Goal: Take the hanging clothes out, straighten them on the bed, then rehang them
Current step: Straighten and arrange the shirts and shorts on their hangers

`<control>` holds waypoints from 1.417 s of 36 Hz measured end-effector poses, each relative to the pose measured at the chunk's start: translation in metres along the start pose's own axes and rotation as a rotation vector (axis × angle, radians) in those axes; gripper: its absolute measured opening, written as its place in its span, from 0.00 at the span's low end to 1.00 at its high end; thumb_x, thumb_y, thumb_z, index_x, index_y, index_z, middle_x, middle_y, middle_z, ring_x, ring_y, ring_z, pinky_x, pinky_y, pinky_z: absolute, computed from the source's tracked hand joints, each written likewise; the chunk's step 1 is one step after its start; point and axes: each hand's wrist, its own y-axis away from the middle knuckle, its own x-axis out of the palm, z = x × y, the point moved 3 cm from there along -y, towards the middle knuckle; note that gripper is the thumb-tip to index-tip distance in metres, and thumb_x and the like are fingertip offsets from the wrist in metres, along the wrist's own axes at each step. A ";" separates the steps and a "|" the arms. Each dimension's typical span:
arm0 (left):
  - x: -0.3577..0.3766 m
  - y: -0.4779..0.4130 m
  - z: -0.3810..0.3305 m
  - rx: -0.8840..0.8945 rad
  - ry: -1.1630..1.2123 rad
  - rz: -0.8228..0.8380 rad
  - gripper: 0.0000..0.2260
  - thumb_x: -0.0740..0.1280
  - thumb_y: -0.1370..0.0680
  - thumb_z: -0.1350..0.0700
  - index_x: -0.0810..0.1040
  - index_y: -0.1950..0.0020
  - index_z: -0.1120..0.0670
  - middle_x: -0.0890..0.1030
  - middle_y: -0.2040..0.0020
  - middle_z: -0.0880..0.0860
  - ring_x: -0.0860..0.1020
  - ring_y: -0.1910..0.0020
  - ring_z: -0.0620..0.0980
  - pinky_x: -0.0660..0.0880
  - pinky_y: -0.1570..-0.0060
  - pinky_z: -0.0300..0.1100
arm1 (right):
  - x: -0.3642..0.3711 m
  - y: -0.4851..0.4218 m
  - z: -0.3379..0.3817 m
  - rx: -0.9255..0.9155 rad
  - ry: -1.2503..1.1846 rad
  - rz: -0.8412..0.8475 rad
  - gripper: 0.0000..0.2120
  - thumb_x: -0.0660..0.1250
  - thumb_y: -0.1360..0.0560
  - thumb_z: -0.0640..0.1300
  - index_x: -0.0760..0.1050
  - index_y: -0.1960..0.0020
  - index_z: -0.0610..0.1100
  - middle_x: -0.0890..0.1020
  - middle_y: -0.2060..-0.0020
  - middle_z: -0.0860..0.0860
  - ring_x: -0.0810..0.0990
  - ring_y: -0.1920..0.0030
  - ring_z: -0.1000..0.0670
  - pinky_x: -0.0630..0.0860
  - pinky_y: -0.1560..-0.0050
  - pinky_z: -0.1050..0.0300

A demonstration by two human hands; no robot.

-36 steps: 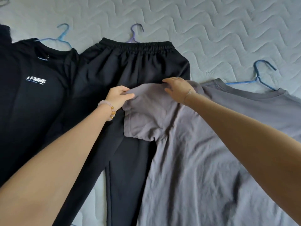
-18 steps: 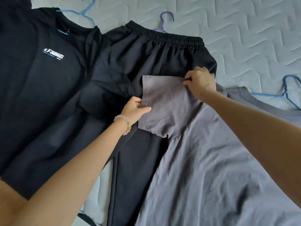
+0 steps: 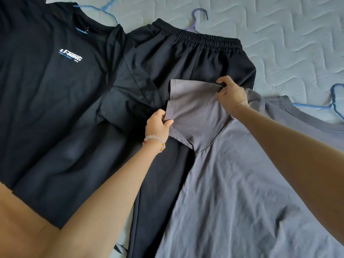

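A grey T-shirt (image 3: 242,183) lies flat on the bed at the right, on a blue hanger (image 3: 335,107). Its left sleeve (image 3: 193,108) is spread over black trousers (image 3: 186,64). My left hand (image 3: 158,125) pinches the sleeve's lower hem corner. My right hand (image 3: 229,94) grips the sleeve's upper edge near the shoulder. The black trousers lie in the middle with a purple hanger (image 3: 197,19) at the elastic waistband. A black T-shirt (image 3: 52,94) with a white logo lies at the left on a blue hanger (image 3: 104,10).
The quilted pale grey bed cover (image 3: 288,34) shows at the top and right. The three garments overlap one another side by side. My forearms cross the lower part of the view.
The view has shifted, so the garments sit further right and lower. The grey sleeve has been pulled flatter and wider over the trousers, both hands still holding its edges.
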 end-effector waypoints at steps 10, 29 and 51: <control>-0.009 0.059 0.008 -0.081 0.111 0.082 0.25 0.64 0.20 0.62 0.63 0.23 0.57 0.70 0.27 0.54 0.73 0.33 0.52 0.69 0.31 0.45 | -0.013 0.092 -0.028 -0.035 -0.090 0.182 0.30 0.65 0.25 0.37 0.59 0.26 0.48 0.67 0.29 0.48 0.69 0.33 0.45 0.65 0.34 0.55; -0.144 0.271 0.051 -0.201 0.060 0.434 0.10 0.63 0.20 0.61 0.74 0.56 0.46 0.81 0.60 0.48 0.78 0.61 0.46 0.72 0.57 0.41 | -0.064 0.447 -0.096 0.631 -0.725 0.044 0.08 0.60 0.23 0.32 0.77 0.50 0.38 0.81 0.62 0.43 0.78 0.62 0.45 0.71 0.61 0.56; -0.112 0.453 0.110 -0.412 0.116 0.475 0.10 0.61 0.19 0.59 0.75 0.60 0.53 0.80 0.66 0.50 0.75 0.73 0.43 0.67 0.74 0.32 | -0.043 0.643 -0.124 0.278 -0.405 0.454 0.08 0.72 0.31 0.35 0.80 0.63 0.47 0.83 0.72 0.61 0.80 0.57 0.55 0.71 0.63 0.77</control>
